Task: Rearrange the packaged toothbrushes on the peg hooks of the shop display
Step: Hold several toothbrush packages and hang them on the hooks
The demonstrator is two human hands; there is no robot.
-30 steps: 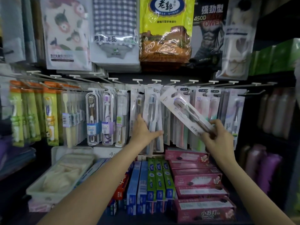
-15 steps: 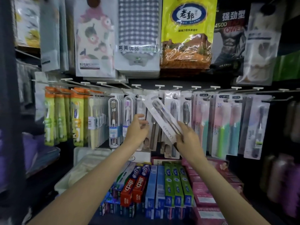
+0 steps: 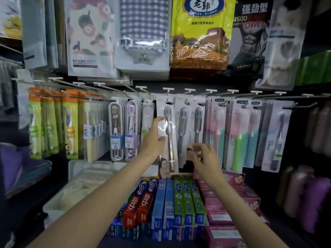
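White carded pack: light, stiff, slick blister; hold its edges. Left hand pinches it; right hand seemingly loose, empty.

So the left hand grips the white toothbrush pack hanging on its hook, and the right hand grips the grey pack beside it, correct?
Not quite. In the head view the right hand grips nothing; its fingers hover spread near the grey pack. The left hand does grip the hanging white toothbrush pack.

Dim shop light falls on a dark display wall. Bagged cloths hang above, among them a yellow-topped plastic pack. Below, a shelf holds upright toothpaste boxes beside a white plastic bin.
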